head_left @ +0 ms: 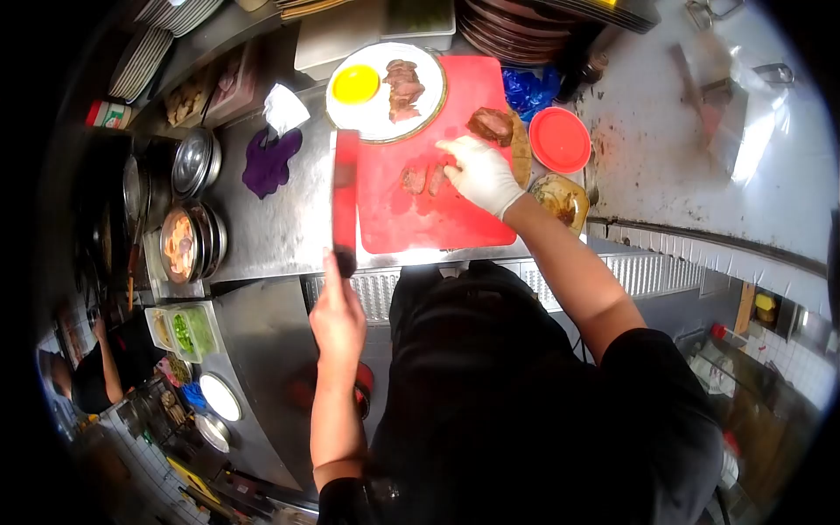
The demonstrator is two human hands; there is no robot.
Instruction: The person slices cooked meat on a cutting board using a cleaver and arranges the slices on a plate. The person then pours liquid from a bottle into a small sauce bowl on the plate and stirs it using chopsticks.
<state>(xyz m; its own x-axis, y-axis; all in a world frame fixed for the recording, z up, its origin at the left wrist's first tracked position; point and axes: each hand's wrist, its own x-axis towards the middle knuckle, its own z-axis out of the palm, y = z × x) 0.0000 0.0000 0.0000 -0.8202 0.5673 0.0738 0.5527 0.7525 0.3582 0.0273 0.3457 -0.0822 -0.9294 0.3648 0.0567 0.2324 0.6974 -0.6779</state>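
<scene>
Left hand (338,313) gripped the knife (346,179) by its handle, left of centre. Gloved right hand (484,181), fingers parted, was at the meat slices (413,180), upper centre; pinch couldn't be told. Slices seemed soft, slippery, best held by outer edges.

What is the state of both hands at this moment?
Left hand: closed on the knife.
Right hand: gloved, at the meat slices; grip cannot be told.

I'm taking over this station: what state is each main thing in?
Knife: held in the left hand, blurred
Right hand: gloved, over the board
Board: stained, bearing cut meat
Meat chunk: cut, pink inside
Plate: bearing meat slices
Purple cloth: crumpled
Pans: stacked
</scene>
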